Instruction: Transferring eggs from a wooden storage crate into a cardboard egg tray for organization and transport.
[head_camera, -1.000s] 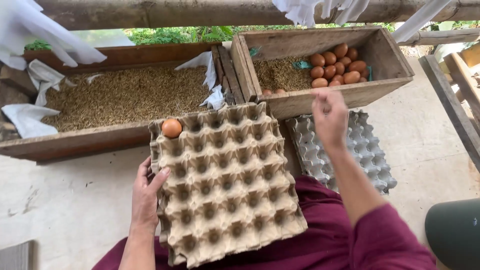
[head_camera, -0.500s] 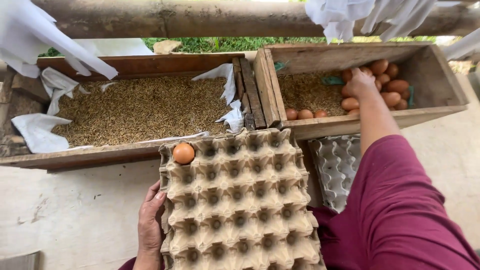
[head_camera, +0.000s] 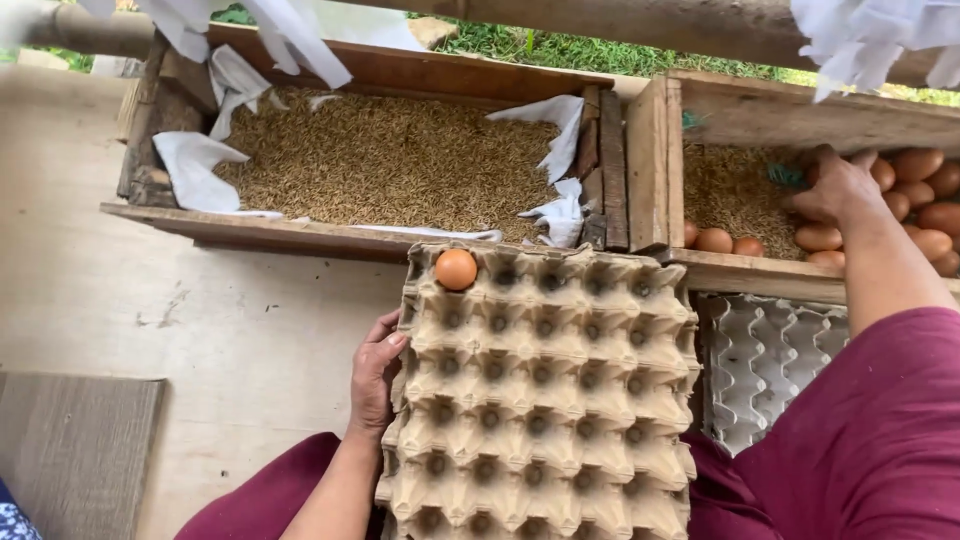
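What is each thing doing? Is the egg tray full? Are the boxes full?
Egg tray: nearly empty, one egg in a corner cup.
Left hand: gripping the tray's edge.
Right hand: reaching among the brown eggs.
Right box: holds husks and eggs.
Left box: husks, no eggs visible.
Grey tray: empty.

Daylight, soft and even; no hard shadows on the pale concrete floor (head_camera: 200, 320). Brightest zone: top edge, where the hanging white cloth strips (head_camera: 860, 35) blow out to near-white glare. Brown moulded-pulp egg tray (head_camera: 545, 400): sharp, cup hollows in gentle shade. Wooden box of golden husk bedding (head_camera: 390, 160): crisp grain. Maroon sleeve (head_camera: 880, 430), lower right: slightly soft. Mild wide-angle bending at frame edges.
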